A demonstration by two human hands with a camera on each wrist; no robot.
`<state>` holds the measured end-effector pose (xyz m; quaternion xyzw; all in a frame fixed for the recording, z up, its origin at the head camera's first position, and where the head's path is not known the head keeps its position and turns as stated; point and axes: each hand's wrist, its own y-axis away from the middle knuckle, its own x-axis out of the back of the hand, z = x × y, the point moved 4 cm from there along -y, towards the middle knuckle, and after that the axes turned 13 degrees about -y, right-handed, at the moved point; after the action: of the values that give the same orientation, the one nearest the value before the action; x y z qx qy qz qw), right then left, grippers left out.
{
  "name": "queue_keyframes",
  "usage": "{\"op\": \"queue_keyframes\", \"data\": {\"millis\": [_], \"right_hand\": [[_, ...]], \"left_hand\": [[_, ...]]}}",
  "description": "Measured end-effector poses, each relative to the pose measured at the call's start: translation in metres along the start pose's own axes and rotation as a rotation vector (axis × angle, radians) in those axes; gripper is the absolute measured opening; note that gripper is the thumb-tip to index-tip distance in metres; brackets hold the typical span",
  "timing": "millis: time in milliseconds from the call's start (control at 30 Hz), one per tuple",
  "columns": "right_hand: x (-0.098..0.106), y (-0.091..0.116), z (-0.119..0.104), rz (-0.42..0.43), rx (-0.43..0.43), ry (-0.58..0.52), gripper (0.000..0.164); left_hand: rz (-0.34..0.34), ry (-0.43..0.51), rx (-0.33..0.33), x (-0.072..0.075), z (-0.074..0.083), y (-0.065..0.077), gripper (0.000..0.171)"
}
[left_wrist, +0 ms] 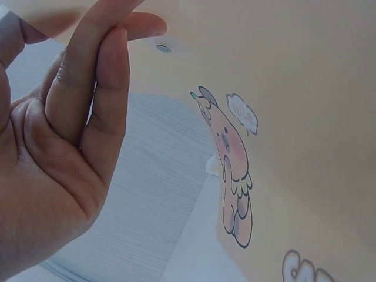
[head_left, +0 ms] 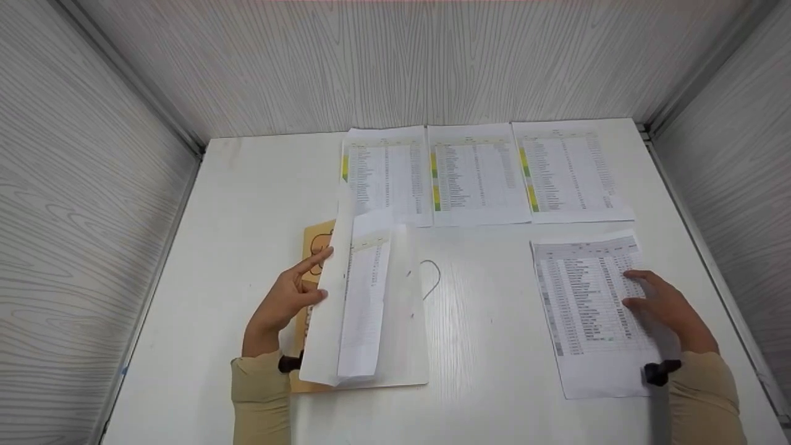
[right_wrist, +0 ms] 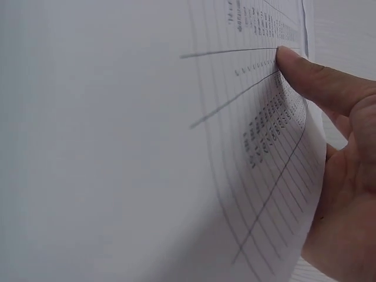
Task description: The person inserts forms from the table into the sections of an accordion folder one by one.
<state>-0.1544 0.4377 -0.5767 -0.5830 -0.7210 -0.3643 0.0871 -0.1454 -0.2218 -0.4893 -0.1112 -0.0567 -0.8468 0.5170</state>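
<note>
A tan folder [head_left: 406, 364] with cartoon drawings on its cover lies left of centre, its white inner side facing up. My left hand [head_left: 283, 300] holds the raised cover [head_left: 324, 334] by its left edge, thumb and index fingertips on the white side. In the left wrist view the cover [left_wrist: 299, 117] shows its cartoon outside and a small metal eyelet [left_wrist: 164, 49]. A narrow-looking printed sheet [head_left: 364, 309] stands tilted inside the folder. At the right, my right hand [head_left: 670, 312] pinches a printed table sheet [head_left: 593, 371] by its right edge, thumb on the print.
Along the back of the white table [head_left: 482, 383], three printed sheets lie in a row: a left one [head_left: 389, 179], a middle one [head_left: 479, 179] and a right one [head_left: 571, 179]. A thin curved cord [head_left: 437, 272] pokes out right of the folder. Panels [head_left: 420, 62] enclose the table.
</note>
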Motion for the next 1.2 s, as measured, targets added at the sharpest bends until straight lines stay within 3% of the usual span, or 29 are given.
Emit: {"op": "queue_keyframes", "data": {"millis": [400, 600, 1200], "right_hand": [[0.002, 0.006, -0.002, 0.03, 0.077, 0.016, 0.071], [0.009, 0.011, -0.013, 0.076, 0.136, 0.001, 0.068], [0.022, 0.014, -0.054, 0.218, 0.175, -0.124, 0.064]], "left_hand": [[0.008, -0.005, 0.031, -0.001, -0.001, 0.0, 0.074], [0.011, -0.017, 0.028, 0.0, -0.002, 0.0, 0.073], [0.007, -0.007, 0.036, 0.001, 0.002, -0.001, 0.075]]}}
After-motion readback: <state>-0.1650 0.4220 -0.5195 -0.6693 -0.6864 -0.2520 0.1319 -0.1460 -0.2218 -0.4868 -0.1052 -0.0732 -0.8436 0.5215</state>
